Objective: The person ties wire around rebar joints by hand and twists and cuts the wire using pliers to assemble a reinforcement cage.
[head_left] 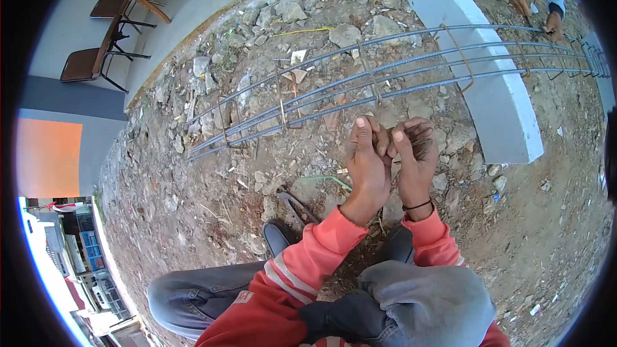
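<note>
My left hand [369,166] and my right hand [416,166] are raised close together in front of my knees. Thumbs and fingertips pinch on each side, around what looks like thin dark wire, mostly hidden by the fingers. Just beyond them runs a rebar cage [334,83] of long ribbed bars with several bent stirrups [281,95]; neither hand visibly touches it. A pair of pincers [292,205] with spread handles lies on the ground beside my left shoe [277,236].
A pale slab-like block [491,115] supports the cage at right. At the cage's far right end a co-worker's hands [551,24] work on the bars. Rubble [347,35] and a green strip [331,180] lie on the soil. Brown chairs [82,64] stand upper left.
</note>
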{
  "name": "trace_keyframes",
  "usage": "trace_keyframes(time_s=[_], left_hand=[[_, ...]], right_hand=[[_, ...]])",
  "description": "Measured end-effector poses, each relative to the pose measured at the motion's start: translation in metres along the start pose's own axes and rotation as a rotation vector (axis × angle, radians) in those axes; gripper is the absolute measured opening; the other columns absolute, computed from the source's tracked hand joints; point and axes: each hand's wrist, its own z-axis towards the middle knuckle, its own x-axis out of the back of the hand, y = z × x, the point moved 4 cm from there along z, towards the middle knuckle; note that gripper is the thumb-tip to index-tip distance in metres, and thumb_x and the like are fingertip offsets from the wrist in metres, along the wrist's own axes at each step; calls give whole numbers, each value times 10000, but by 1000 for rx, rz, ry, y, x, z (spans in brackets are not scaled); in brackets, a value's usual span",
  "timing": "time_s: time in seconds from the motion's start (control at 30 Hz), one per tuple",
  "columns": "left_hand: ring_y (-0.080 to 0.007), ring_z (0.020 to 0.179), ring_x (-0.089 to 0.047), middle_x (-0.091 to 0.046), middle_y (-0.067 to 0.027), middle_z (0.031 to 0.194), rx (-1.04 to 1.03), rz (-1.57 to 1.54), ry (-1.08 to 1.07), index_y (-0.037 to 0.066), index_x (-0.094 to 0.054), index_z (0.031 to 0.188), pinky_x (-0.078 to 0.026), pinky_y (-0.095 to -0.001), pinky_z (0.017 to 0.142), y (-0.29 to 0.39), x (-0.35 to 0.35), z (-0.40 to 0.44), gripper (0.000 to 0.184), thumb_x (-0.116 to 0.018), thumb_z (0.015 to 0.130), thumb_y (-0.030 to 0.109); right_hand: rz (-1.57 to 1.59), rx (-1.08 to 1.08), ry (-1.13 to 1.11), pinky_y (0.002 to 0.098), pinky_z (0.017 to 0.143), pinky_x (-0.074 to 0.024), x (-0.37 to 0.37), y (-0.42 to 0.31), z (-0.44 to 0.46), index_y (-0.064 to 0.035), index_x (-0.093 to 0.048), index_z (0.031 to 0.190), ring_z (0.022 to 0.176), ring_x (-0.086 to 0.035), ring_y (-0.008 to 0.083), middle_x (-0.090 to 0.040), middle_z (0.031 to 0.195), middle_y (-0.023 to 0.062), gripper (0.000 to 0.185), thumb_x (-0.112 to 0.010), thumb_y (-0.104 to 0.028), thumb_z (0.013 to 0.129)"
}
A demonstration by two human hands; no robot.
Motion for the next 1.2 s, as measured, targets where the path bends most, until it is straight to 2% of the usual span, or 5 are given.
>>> trace_keyframes(time_s=[0.07,0.5,0.77,0.97,1.2], left_hand=[[-149,629,-449,-409,9,666,-8,55,-3,98,-499,940,-487,-314,664,0,7,2,357,-452,1074,426],[-64,540,-267,-318,51,653,200,-186,-9,96,-534,964,-244,-230,469,8,-9,36,297,-477,1073,367],[-54,521,-225,-292,63,628,285,-99,-26,117,-538,934,-178,-228,448,6,-3,30,320,-520,1047,417],[-90,574,-448,-469,27,644,244,304,-141,72,-614,917,-355,-262,503,18,7,32,344,-543,1047,382],[-239,795,-684,-714,-137,854,-671,1434,-69,-9,-737,958,-531,-354,738,66,3,55,351,-668,949,334]], right_hand=[[-174,147,57,251,718,-479,3,-8,2,-27,-522,1027,717,-563,117,-619,913,64,144,-609,-141,1017],[-382,-318,-20,290,457,-278,18,-2,-38,-61,-494,682,499,-388,41,-416,550,-56,421,-551,-269,1044],[-1213,-77,-383,498,592,-433,-1,-47,-33,-30,-588,752,650,-533,476,-527,612,226,380,-529,-303,1010],[-556,-231,-313,349,599,-464,-3,-26,-32,-5,-575,954,624,-602,206,-584,692,84,162,-473,-99,1038],[-173,-184,73,214,455,-222,28,-19,-14,-53,-595,1015,523,-297,-7,-395,642,-91,112,-496,-102,1035]])
